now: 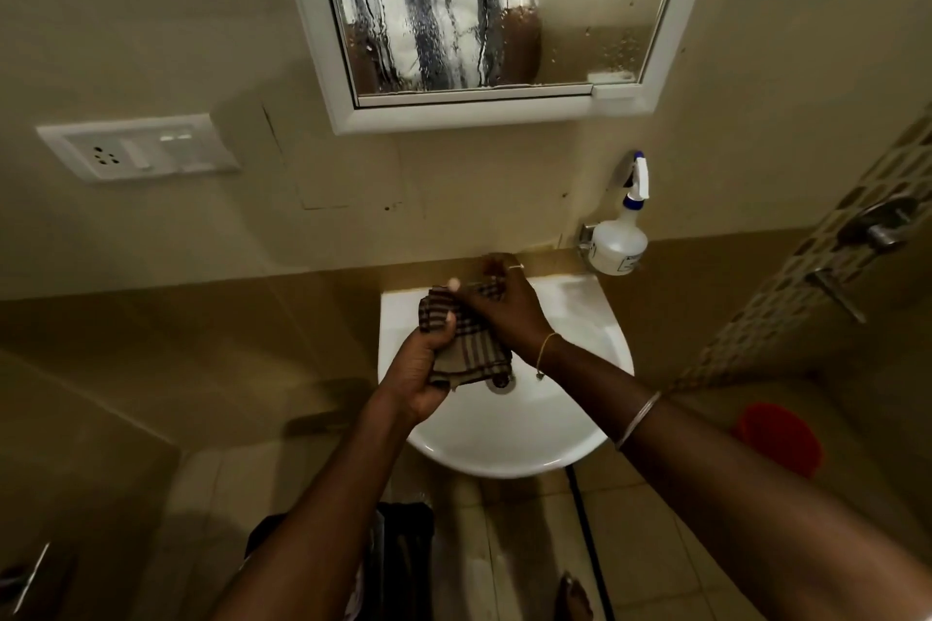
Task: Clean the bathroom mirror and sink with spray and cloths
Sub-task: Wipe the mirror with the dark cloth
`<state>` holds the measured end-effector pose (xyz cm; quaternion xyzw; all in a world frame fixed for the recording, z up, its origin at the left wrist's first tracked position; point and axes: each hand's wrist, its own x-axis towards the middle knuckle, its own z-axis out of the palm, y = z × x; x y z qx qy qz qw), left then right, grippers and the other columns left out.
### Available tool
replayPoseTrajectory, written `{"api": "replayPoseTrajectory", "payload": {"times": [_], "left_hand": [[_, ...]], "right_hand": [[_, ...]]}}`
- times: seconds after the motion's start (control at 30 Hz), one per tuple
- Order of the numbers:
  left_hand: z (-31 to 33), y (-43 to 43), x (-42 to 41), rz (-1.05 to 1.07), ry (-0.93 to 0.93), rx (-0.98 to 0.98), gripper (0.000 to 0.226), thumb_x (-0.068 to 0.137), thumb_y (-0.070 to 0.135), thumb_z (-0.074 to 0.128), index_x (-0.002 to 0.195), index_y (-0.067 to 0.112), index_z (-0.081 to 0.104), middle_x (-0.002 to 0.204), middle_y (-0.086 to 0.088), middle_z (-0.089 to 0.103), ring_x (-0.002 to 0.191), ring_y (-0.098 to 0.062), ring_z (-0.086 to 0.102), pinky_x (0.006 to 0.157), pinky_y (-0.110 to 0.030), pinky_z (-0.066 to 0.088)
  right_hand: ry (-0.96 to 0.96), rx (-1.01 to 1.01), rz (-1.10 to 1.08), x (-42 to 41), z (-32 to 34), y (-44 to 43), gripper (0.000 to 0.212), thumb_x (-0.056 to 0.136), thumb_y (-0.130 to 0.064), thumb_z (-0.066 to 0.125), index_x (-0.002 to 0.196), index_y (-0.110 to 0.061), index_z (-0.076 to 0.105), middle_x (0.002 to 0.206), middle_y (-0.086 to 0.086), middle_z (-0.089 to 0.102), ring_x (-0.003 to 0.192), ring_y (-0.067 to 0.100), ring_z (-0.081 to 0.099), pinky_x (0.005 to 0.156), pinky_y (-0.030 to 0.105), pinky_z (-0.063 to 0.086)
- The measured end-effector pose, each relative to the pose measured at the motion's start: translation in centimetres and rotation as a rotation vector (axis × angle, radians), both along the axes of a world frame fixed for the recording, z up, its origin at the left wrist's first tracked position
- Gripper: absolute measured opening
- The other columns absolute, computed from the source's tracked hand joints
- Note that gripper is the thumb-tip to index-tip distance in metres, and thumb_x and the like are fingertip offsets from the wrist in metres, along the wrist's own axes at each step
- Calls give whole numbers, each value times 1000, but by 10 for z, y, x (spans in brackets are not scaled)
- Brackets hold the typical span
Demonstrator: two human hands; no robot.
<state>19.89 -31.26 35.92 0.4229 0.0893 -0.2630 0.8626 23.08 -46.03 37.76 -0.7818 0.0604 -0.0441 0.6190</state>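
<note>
A brown checked cloth [466,343] is bunched over the white sink [565,419]. My left hand [421,378] grips its lower part, thumb on top. My right hand [499,303] holds the upper part near the back of the basin, hiding the tap area. The drain [502,382] shows just below the cloth. Above, the white-framed mirror [595,15] is wet, with streaks and droplets running down the glass. A white spray bottle [619,242] with a blue and white trigger stands in a wall holder to the right of the sink.
A white socket and switch plate [138,149] is on the wall at left. Shower taps [877,227] sit on the patterned tile wall at right. A red bucket [779,436] stands on the floor at right. A dark pipe [587,535] runs down below the sink.
</note>
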Motion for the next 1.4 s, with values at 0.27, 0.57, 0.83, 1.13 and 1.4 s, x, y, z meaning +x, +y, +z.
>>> {"api": "replayPoseTrajectory", "payload": {"times": [0.27, 0.57, 0.83, 1.13, 1.4], "left_hand": [[1, -4, 8, 10, 61, 13, 44, 101, 25, 54, 141, 6, 55, 138, -21, 63, 127, -41, 61, 107, -62, 45], [14, -17, -1, -74, 55, 177, 39, 102, 37, 52, 126, 10, 67, 122, -18, 73, 110, -37, 70, 99, -58, 51], [22, -20, 10, 71, -391, 1028, 39, 84, 62, 66, 103, 29, 77, 95, 6, 78, 90, -17, 74, 86, -46, 60], [28, -3, 36, 85, -470, 979, 52, 71, 77, 61, 103, 36, 63, 104, 10, 72, 97, -16, 71, 88, -50, 60], [113, 14, 46, 527, -686, 978, 24, 100, 29, 63, 120, 19, 69, 112, 4, 71, 105, -12, 66, 89, -26, 54]], "right_hand": [[502, 696, 481, -23, -1, -27, 44, 102, -40, 55, 135, -13, 63, 136, 19, 64, 129, 39, 58, 113, 61, 40], [487, 789, 457, -33, -10, -36, 55, 92, -3, 63, 145, 0, 49, 145, 26, 54, 132, 43, 54, 108, 60, 45], [480, 874, 318, -39, -7, -28, 50, 98, 3, 55, 147, 4, 44, 151, 31, 45, 137, 48, 46, 112, 69, 35], [384, 921, 325, -36, 16, -19, 52, 92, 14, 55, 143, 5, 49, 144, 31, 53, 133, 47, 52, 113, 64, 37], [195, 1009, 180, -15, 65, 12, 51, 86, 19, 51, 135, 5, 55, 137, 27, 60, 126, 45, 59, 108, 59, 47]]}}
